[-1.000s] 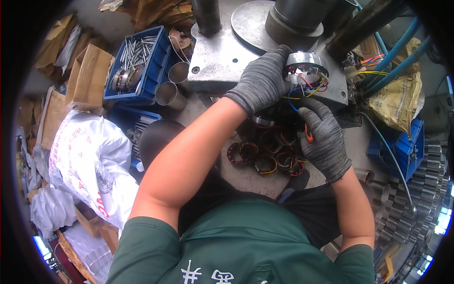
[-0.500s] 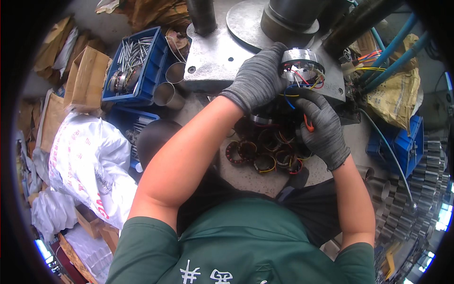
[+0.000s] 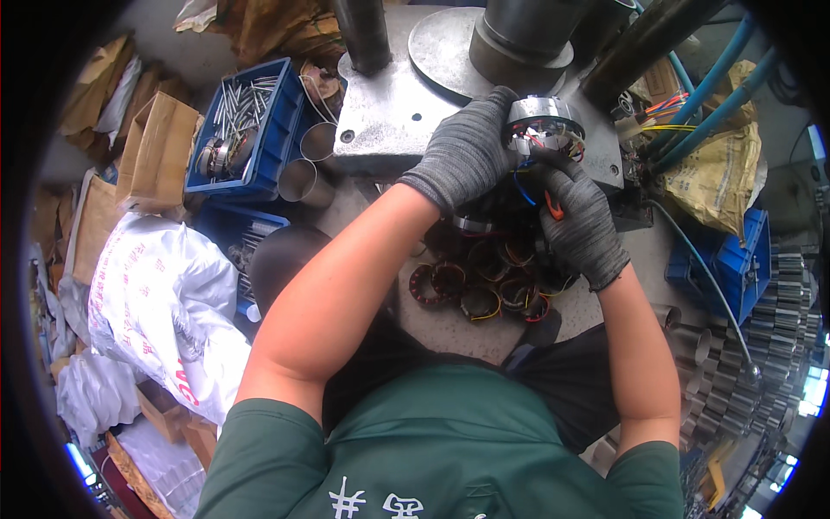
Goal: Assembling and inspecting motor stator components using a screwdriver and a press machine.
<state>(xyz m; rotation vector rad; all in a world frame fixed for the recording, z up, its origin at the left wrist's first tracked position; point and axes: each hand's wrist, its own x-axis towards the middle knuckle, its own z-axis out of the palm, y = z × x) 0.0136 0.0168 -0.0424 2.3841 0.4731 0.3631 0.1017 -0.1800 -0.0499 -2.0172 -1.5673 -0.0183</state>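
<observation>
Over the front edge of the press bed, my left hand (image 3: pixel 467 151), in a grey knit glove, grips the side of a motor stator (image 3: pixel 543 110), a silver ring with coloured wires below. My right hand (image 3: pixel 588 221), gloved alike, is closed around a small orange-handled tool (image 3: pixel 553 206) whose working end I cannot make out. Its thumb and fingertips are up at the stator's lower side among the wires, hiding most of them. A blue wire (image 3: pixel 524 188) hangs out beside the fingers. Below, several wound stators (image 3: pixel 480 301) lie on the floor between my legs.
A steel press bed (image 3: pixel 380 117) with thick columns stands ahead. To the left are a blue crate (image 3: pixel 281 108) of metal rods, metal cylinders (image 3: pixel 303 182), a cardboard box (image 3: pixel 156 151) and a white sack (image 3: pixel 164 298). Rightward are blue hoses (image 3: pixel 722 99), a blue crate (image 3: pixel 735 268) and stacked metal parts (image 3: pixel 752 372).
My right hand has moved up and slightly left, bringing its fingers onto the stator's underside and covering wires that showed before. The left hand keeps its hold on the stator.
</observation>
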